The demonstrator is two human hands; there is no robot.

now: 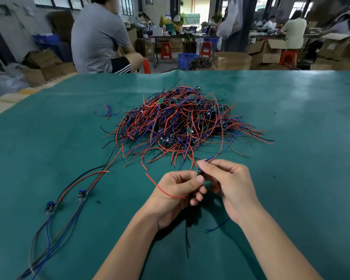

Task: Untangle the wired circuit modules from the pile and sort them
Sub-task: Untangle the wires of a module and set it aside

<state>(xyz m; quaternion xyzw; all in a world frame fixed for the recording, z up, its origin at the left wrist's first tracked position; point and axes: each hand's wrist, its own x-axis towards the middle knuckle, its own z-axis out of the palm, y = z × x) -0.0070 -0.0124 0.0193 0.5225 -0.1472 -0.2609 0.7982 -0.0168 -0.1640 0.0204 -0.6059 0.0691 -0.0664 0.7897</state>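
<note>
Table cover [291, 118]: green, smooth, faint sheen, slightly wrinkled. Wires in pile [180, 120]: glossy plastic insulation. Boxes [49, 67]: matt cardboard. Stools [166, 50]: shiny plastic.

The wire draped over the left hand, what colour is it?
Red; it loops across the left hand. The head view, the only one, shows it.

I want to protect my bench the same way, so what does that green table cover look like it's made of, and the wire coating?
Table cover: probably soft matte vinyl or rubber matting; it ripples at the far edge and shines dully. Wires in the pile: likely flexible plastic insulation, smooth and slightly glossy in red, blue and black, bending in loose curves.
</note>
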